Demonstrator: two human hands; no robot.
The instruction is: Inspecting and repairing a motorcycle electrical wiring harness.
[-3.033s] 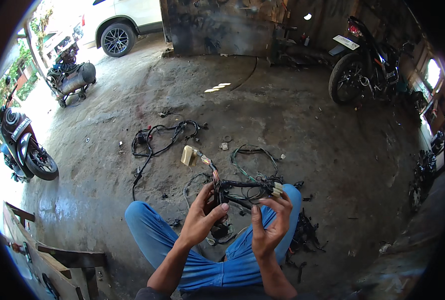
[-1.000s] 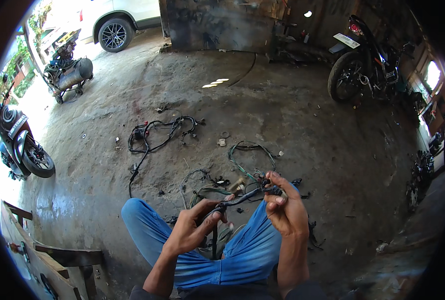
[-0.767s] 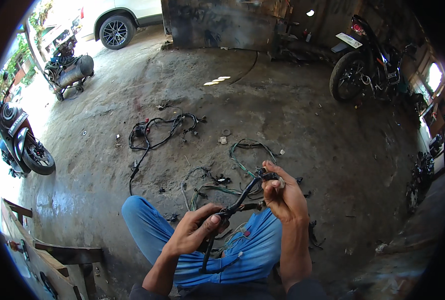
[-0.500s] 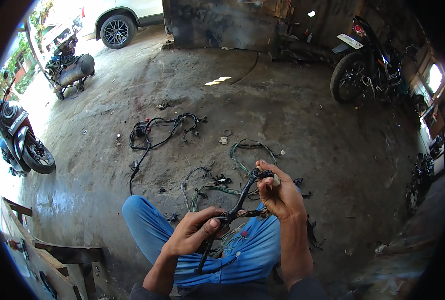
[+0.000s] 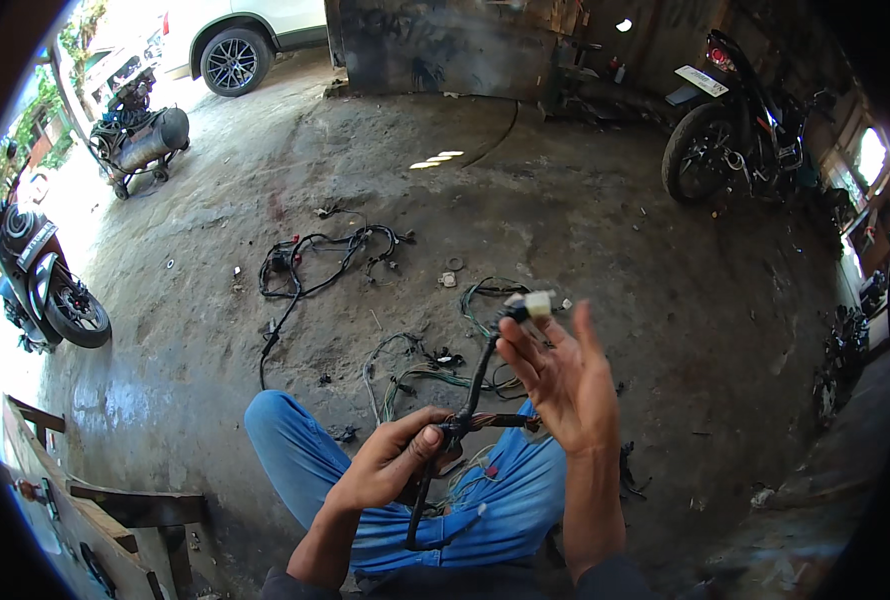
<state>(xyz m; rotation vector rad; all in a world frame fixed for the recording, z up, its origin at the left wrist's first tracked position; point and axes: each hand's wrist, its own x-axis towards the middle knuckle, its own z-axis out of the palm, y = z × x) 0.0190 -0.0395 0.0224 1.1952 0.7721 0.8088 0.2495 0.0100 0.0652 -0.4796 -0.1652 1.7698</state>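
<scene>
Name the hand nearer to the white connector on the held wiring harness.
Right. The right hand is just below the white connector, fingers spread; the left hand is farther off, lower left, gripping the black wiring harness.

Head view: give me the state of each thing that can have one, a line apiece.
Wiring harness: held up, branching.
Pale connector: raised at a branch's end, blurred.
Left grip: closed around the wiring harness.
Right grip: spread; contact with the pale connector unclear.
Black harness: lying loosely coiled.
Air compressor: standing on wheels; running or off, cannot tell.
Left motorcycle: upright.
Right motorcycle: upright.
White car: no opened door visible.
</scene>
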